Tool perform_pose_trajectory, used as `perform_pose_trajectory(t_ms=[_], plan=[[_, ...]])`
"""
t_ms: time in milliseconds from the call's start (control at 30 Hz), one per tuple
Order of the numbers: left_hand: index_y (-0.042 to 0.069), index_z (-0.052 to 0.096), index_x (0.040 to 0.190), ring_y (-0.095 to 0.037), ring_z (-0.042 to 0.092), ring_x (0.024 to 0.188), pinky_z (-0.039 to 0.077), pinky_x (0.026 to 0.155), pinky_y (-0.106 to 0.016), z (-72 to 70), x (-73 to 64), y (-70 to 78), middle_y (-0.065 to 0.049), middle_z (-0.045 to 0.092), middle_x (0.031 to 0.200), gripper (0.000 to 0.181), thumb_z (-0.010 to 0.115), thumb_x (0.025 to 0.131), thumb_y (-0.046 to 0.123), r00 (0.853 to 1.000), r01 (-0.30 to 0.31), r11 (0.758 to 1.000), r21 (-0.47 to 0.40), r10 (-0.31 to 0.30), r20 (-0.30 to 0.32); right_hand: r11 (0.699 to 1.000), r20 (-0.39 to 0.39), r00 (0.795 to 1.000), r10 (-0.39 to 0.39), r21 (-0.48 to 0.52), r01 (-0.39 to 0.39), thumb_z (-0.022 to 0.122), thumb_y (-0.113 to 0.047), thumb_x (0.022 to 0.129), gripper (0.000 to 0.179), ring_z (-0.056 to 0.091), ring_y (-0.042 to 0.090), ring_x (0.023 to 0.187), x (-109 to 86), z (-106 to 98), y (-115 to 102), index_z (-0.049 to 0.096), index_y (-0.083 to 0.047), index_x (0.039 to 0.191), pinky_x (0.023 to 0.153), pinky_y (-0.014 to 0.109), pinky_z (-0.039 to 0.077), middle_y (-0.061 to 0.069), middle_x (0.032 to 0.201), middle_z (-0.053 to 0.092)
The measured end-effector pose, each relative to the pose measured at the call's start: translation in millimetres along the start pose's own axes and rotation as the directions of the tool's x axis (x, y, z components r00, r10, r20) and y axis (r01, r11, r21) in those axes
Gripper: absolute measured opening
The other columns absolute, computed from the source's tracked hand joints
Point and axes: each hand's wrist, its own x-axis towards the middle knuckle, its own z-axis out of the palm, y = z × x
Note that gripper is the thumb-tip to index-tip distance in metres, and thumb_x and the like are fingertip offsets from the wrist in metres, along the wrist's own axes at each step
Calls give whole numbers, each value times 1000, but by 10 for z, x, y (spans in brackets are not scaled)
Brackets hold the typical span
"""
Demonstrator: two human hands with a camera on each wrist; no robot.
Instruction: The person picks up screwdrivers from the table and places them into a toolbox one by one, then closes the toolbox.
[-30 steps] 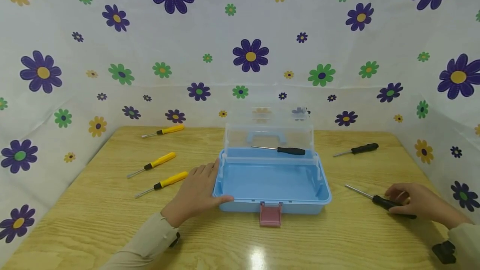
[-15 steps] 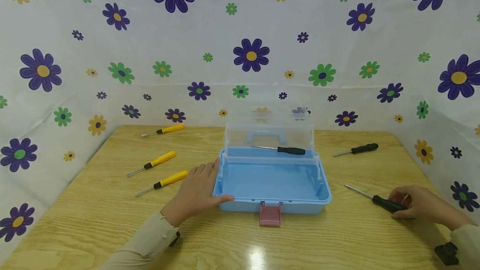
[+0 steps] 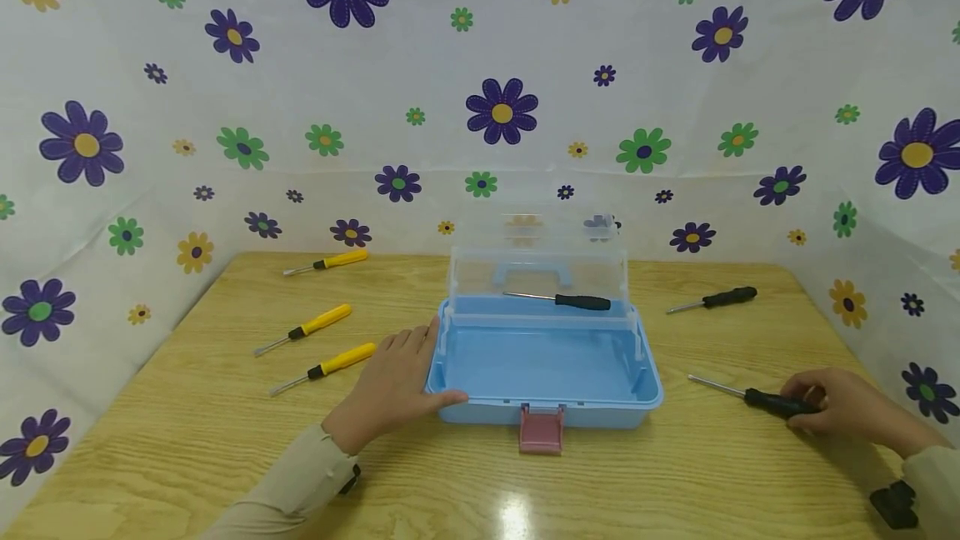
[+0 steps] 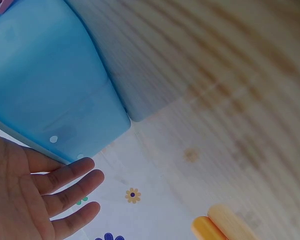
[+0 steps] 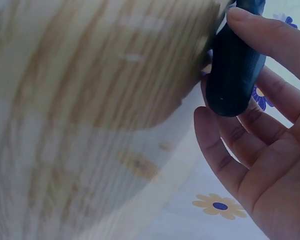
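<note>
Head view, black screwdriver [image 3: 776, 404]: metal-shafted, right hand [image 3: 851, 413] pinching it.
Blue box [image 3: 600, 417]: left of that grip; I see second screwdriver [image 3: 582, 302] in back.
Left hand [image 3: 393, 390]: straight-fingered.

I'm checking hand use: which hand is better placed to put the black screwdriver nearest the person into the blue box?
Likely the right hand: it grips that black screwdriver, while the left hand rests against the blue box, well away from the screwdriver.
</note>
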Motion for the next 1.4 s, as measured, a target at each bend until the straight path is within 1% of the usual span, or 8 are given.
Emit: perform_pose_trajectory(t_ms=[400, 700, 967, 1067, 1233, 1267, 1333, 1400], plan=[[-4, 24, 146, -36, 49, 123, 39, 103, -52, 14, 2, -1, -20, 48, 138, 108, 49, 77, 75, 1000, 6, 1000, 1, -6, 8, 1000, -37, 999, -13, -9, 13, 81, -21, 70, 37, 57, 2, 74, 0, 13, 65, 66, -5, 99, 61, 24, 48, 6, 93, 67], [-4, 24, 146, -36, 49, 123, 39, 103, -52, -9, 4, 6, -21, 48, 137, 107, 50, 77, 74, 1000, 7, 1000, 0, -7, 11, 999, -56, 998, 20, 29, -19, 80, -22, 71, 37, 53, -5, 73, 25, 14, 107, 67, -4, 100, 64, 23, 49, 6, 93, 67], [-4, 25, 146, -35, 50, 123, 39, 104, -51, 10, 5, 0, -20, 49, 137, 108, 49, 77, 75, 1000, 6, 1000, 0, -6, 5, 1000, -82, 997, -6, 20, 8, 81, -21, 69, 39, 51, -14, 77, 14, 14, 139, 68, -4, 101, 67, 23, 50, 11, 98, 69], [-4, 25, 146, -35, 50, 123, 39, 104, -51, 10, 6, 1, -20, 49, 137, 108, 49, 77, 75, 1000, 7, 1000, 2, -7, 5, 1000, -88, 996, 2, 16, -1, 82, -22, 68, 40, 53, -12, 79, 20, 17, 151, 68, -5, 101, 70, 29, 52, 13, 101, 69], [-4, 25, 146, -35, 50, 123, 39, 104, -51, 8, 6, 1, -20, 49, 137, 108, 49, 77, 75, 1000, 4, 1000, 7, -4, 2, 999, -78, 997, 26, 44, -23, 81, -23, 68, 42, 62, 11, 84, 29, 11, 168, 68, -2, 103, 75, 45, 53, 19, 103, 68], [-4, 25, 146, -35, 49, 123, 39, 104, -50, 8, 5, 0, -20, 49, 137, 108, 49, 77, 75, 1000, 4, 1000, 7, -4, 2, 999, -80, 996, 34, 43, -31, 81, -24, 68, 42, 62, 12, 84, 29, 13, 170, 69, -3, 103, 75, 44, 53, 18, 103, 68], [-4, 25, 146, -34, 50, 123, 40, 104, -50, 8, 4, -1, -20, 49, 137, 108, 49, 77, 75, 1000, 2, 1000, 9, -2, 0, 998, -77, 996, 41, 51, -37, 81, -27, 69, 43, 62, 10, 83, 24, 12, 173, 69, -3, 103, 74, 44, 53, 19, 104, 68], [-4, 25, 146, -34, 50, 123, 40, 103, -50, 10, 3, -2, -20, 49, 137, 107, 49, 77, 75, 1000, 1, 1000, 11, -1, -2, 998, -80, 996, 47, 52, -43, 80, -30, 69, 44, 60, 1, 80, 21, 16, 174, 69, -4, 103, 74, 42, 54, 18, 104, 68]])
